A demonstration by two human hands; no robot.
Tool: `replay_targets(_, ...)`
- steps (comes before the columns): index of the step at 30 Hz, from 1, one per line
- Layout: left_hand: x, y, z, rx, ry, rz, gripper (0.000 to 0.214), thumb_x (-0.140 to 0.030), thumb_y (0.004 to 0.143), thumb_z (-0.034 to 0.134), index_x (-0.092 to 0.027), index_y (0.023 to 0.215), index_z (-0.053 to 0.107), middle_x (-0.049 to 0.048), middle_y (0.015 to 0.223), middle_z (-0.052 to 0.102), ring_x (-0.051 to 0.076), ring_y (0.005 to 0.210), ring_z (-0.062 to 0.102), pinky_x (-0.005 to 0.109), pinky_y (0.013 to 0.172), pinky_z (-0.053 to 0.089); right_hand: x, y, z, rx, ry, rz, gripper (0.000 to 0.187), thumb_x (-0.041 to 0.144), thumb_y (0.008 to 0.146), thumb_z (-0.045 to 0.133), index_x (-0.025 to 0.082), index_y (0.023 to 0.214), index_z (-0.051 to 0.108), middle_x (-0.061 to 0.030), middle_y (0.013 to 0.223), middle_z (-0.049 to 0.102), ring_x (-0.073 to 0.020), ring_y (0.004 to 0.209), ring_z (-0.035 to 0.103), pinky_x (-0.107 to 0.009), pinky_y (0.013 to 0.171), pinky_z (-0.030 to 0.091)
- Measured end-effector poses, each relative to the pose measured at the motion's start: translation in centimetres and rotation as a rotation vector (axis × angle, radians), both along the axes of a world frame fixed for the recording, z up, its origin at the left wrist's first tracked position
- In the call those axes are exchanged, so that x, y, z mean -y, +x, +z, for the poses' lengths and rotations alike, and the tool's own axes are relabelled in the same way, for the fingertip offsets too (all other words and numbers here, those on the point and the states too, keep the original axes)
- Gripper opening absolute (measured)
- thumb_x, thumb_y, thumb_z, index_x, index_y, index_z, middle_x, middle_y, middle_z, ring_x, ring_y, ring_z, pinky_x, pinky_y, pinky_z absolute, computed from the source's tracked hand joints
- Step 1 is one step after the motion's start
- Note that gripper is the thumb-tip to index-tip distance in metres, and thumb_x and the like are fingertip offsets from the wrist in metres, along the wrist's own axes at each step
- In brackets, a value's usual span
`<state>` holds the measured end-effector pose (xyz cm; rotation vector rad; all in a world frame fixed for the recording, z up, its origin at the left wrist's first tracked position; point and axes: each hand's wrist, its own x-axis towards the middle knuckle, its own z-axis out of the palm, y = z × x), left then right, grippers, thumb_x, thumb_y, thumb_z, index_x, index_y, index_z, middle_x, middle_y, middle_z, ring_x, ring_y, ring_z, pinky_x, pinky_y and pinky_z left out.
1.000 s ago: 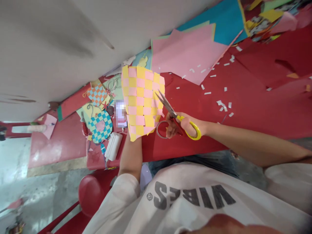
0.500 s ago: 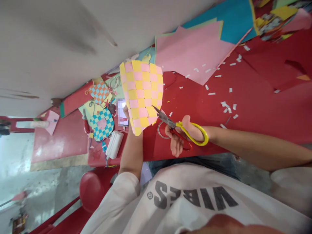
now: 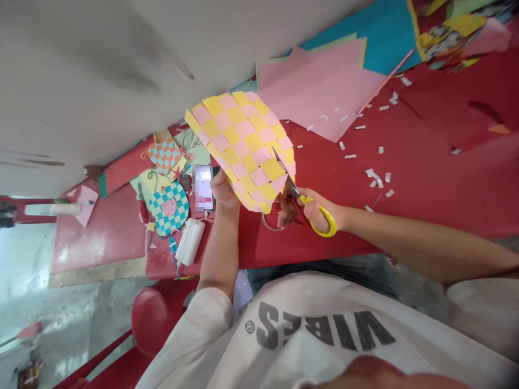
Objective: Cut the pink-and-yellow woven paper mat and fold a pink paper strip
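The right hand (image 3: 313, 212) is closed around a pair of steel scissors with one yellow and one red plastic handle (image 3: 322, 220), its thumb through the yellow loop and its fingers curled around the red side, while the forearm reaches in from the right. The steel blades (image 3: 286, 175) point up and to the left, crossing the right edge of a checkered sheet of woven pink and yellow paper strips (image 3: 243, 151); which blade lies behind the paper is hard to make out. The left hand (image 3: 222, 190) rises from a near-upright forearm and holds the sheet's lower left edge, with its fingers hidden behind the paper. The sheet's long axis runs diagonally from upper left to lower right, above the red-covered table (image 3: 425, 189) near its front edge. Just beside the left hand lies a phone with a blurred screen (image 3: 203, 186), and a thin metal ring (image 3: 268, 221) lies under the scissors. Small white paper scraps (image 3: 375, 175) dot the table to the right, below overlapping pink paper sheets (image 3: 320, 92) and a teal paper sheet (image 3: 385, 35). A woven teal and yellow paper ring (image 3: 168, 208) lies toward the left.
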<state>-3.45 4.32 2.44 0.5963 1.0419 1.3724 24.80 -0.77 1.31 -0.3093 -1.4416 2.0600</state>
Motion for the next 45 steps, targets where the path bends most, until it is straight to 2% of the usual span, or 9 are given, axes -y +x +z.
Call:
replay_targets(8, -0.1, 0.8, -0.2, -0.035, 0.02, -0.108, 0.037, -0.039, 0.081, 0.083, -0.02, 0.114, 0.08, 0.0106, 0.128, 0.085, 0.04, 0.154, 0.062, 0.054, 0.128, 0.055, -0.4, -0.2, -0.2, 0.047, 0.078, -0.207, 0.092, 0.096, 0.092, 0.047, 0.015, 0.132, 0.062, -0.0126, 0.09, 0.079, -0.024, 0.072, 0.078, -0.037, 0.069, 0.068)
replay_targets(12, -0.5, 1.1, -0.2, -0.021, 0.041, -0.143, 0.04, -0.035, 0.076, 0.089, -0.02, 0.113, 0.08, 0.0115, 0.126, 0.085, 0.039, 0.15, 0.065, 0.051, 0.125, 0.058, -0.7, -0.2, -0.3, 0.124, 0.176, -0.318, 0.096, 0.098, 0.095, 0.033, 0.015, 0.131, 0.063, -0.0052, 0.071, 0.069, -0.0187, 0.054, 0.066, -0.031, 0.049, 0.055)
replay_targets(16, -0.8, 1.2, -0.5, -0.041, 0.049, -0.109, 0.037, -0.032, 0.075, 0.088, -0.02, 0.108, 0.079, 0.0121, 0.125, 0.084, 0.038, 0.147, 0.067, 0.05, 0.121, 0.06, -1.0, -0.1, -0.2, 0.196, 0.206, -0.393, 0.1, 0.102, 0.093, 0.028, 0.016, 0.13, 0.064, -0.002, 0.062, 0.062, -0.0193, 0.047, 0.057, -0.034, 0.044, 0.048)
replay_targets(22, -1.4, 1.5, -0.6, -0.066, 0.097, 0.028, 0.036, -0.043, 0.084, 0.082, -0.023, 0.113, 0.079, 0.0096, 0.131, 0.083, 0.033, 0.153, 0.063, 0.048, 0.124, 0.057, -1.1, 0.2, 0.8, 0.224, 0.276, -0.384, 0.093, 0.096, 0.098, 0.029, 0.016, 0.127, 0.065, -0.0022, 0.064, 0.062, -0.0182, 0.05, 0.058, -0.032, 0.047, 0.047)
replay_targets(28, -1.6, 1.9, -0.3, -0.061, 0.14, 0.004, 0.03, -0.033, 0.083, 0.089, -0.024, 0.11, 0.081, 0.0079, 0.129, 0.084, 0.028, 0.149, 0.066, 0.043, 0.123, 0.057, -1.3, 0.5, 1.2, 0.221, 0.333, -0.365, 0.082, 0.09, 0.103, 0.03, 0.017, 0.113, 0.064, -0.0022, 0.065, 0.062, -0.017, 0.051, 0.059, -0.031, 0.049, 0.047)
replay_targets(33, -1.8, 1.2, -0.7, -0.122, 0.107, 0.081, 0.021, -0.035, 0.081, 0.092, -0.025, 0.096, 0.079, 0.0046, 0.107, 0.086, 0.023, 0.118, 0.082, 0.031, 0.098, 0.066, -1.6, 0.6, 1.4, 0.215, 0.358, -0.296, 0.083, 0.094, 0.099, 0.035, 0.017, 0.113, 0.061, -0.0001, 0.066, 0.058, -0.0158, 0.052, 0.053, -0.03, 0.049, 0.045)
replay_targets(37, -1.9, 0.7, -1.0, -0.125, 0.108, 0.095, 0.021, -0.034, 0.082, 0.093, -0.023, 0.091, 0.078, 0.0014, 0.091, 0.083, 0.019, 0.094, 0.083, 0.027, 0.083, 0.066, -1.8, 0.7, 1.2, 0.223, 0.378, -0.286, 0.078, 0.093, 0.1, 0.036, 0.019, 0.106, 0.06, -0.0002, 0.067, 0.057, -0.0155, 0.054, 0.053, -0.03, 0.05, 0.043)
replay_targets(40, -1.9, 0.7, -1.1, -0.14, 0.133, 0.101, 0.024, -0.036, 0.082, 0.093, -0.023, 0.083, 0.074, 0.0001, 0.081, 0.079, 0.018, 0.088, 0.082, 0.026, 0.078, 0.065, -2.1, 0.8, 1.0, 0.22, 0.41, -0.268, 0.076, 0.092, 0.1, 0.04, 0.019, 0.104, 0.059, -0.0003, 0.07, 0.057, -0.0153, 0.058, 0.05, -0.03, 0.053, 0.042)
replay_targets(45, -2.0, 0.8, -0.9, -0.174, 0.198, 0.14, 0.029, -0.039, 0.083, 0.094, -0.023, 0.076, 0.07, -0.0013, 0.078, 0.074, 0.017, 0.094, 0.08, 0.028, 0.088, 0.062, -2.3, 0.6, 1.2, 0.217, 0.433, -0.212, 0.072, 0.09, 0.1, 0.043, 0.019, 0.107, 0.058, -0.0002, 0.073, 0.055, -0.0163, 0.062, 0.05, -0.031, 0.057, 0.04)
